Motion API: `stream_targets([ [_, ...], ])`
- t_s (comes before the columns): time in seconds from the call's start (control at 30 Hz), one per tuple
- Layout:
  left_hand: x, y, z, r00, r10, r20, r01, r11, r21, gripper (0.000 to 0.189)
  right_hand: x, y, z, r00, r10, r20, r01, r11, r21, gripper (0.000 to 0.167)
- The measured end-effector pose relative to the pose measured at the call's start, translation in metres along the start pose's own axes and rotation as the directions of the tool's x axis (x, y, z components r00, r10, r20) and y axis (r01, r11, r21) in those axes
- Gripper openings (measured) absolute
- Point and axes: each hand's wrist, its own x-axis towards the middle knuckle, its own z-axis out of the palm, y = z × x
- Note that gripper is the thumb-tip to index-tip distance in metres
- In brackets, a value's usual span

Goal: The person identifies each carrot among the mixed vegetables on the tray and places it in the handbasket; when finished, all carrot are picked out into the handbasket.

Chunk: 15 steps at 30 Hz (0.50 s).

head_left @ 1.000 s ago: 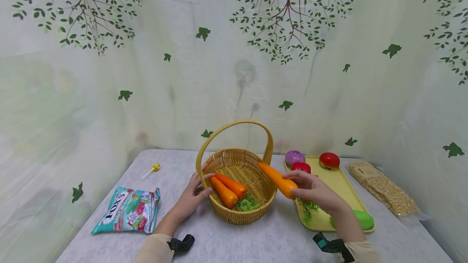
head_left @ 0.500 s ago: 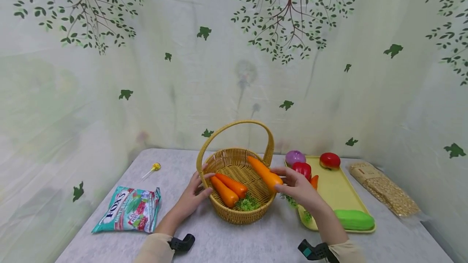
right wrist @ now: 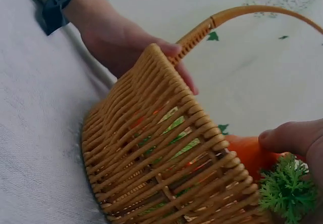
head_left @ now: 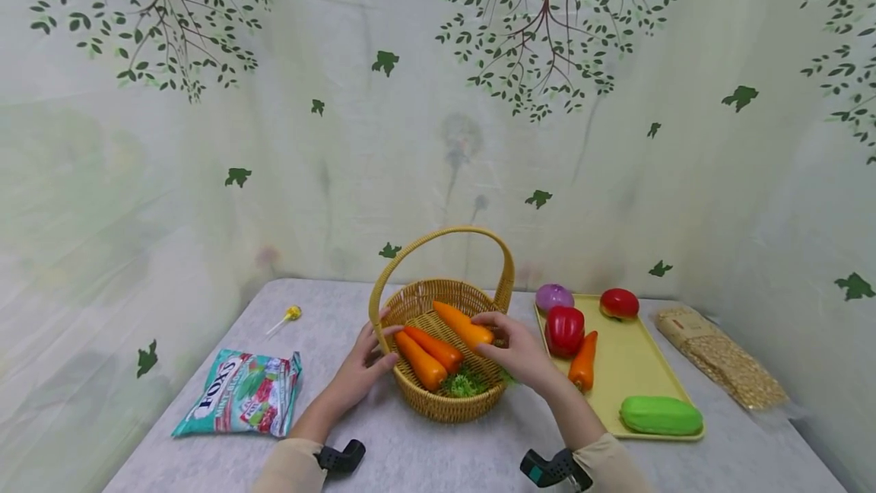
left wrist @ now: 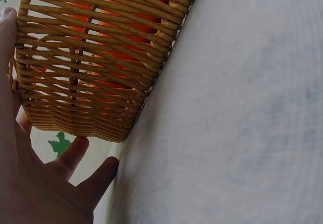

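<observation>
A wicker basket [head_left: 448,408] with an arched handle stands mid-table. Two orange carrots [head_left: 419,360] lie in its left part, with green leafy tops towards the front. My left hand [head_left: 356,367] holds the basket's left rim by the handle's foot; in the left wrist view, some of its fingers [left wrist: 101,181] spread out beside the wicker wall. Over the basket's right side, my right hand [head_left: 516,348] grips another carrot [head_left: 460,324] by its thick end, tip pointing back left. Its leafy top [right wrist: 287,188] hangs outside the rim in the right wrist view.
Right of the basket, a yellow tray [head_left: 633,356] bears a red bell pepper [head_left: 565,331], a purple onion [head_left: 554,297], a carrot [head_left: 584,361], a red round vegetable [head_left: 619,303] and a green gourd [head_left: 661,415]. A grain bag [head_left: 718,356], candy bag [head_left: 241,394] and lollipop [head_left: 285,319] lie farther out.
My right hand has carried the carrot leftwards from the tray side to over the basket's inside. Another carrot on the tray has come into view. The left hand stays on the basket.
</observation>
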Motion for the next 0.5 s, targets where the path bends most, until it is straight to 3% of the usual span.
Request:
stream_targets([
  [0.5, 0.001, 0.002, 0.0, 1.0, -0.006, 0.004, 0.006, 1.0, 0.014, 0.045, 0.031, 0.001, 0.016, 0.997, -0.071, 0.033, 0.074, 0.989, -0.127, 0.033],
])
